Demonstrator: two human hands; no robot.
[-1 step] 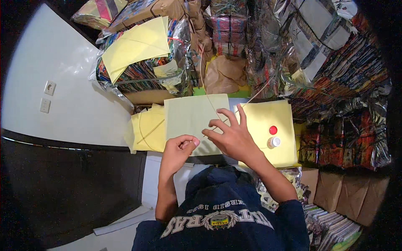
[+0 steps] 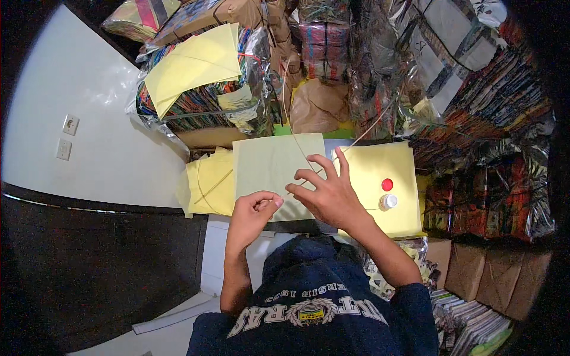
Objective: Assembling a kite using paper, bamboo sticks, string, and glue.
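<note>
Two thin, pale sticks cross at my right hand (image 2: pixel 323 194): one long curved stick (image 2: pixel 287 110) rises toward the back, and a straighter stick (image 2: pixel 365 133) slants up to the right. My right hand grips them near the crossing, its fingers bent and partly spread. Beside it on the left, my left hand (image 2: pixel 256 215) is closed in a pinch; anything between its thumb and finger is too small to make out. Beneath both hands lies a pale yellow-green sheet (image 2: pixel 267 163).
Right of my hands, a yellow sheet (image 2: pixel 398 219) bears a small white-capped bottle (image 2: pixel 388 202) and a red disc (image 2: pixel 387 184). Yellow paper (image 2: pixel 208 178) with thin sticks on it lies at left. Wrapped paper bundles (image 2: pixel 469 77) rise behind and at right; a white wall (image 2: pixel 77 101) stands left.
The far end of the slanting stick has shifted slightly up and to the right. Both hands stay nearly where they were.
</note>
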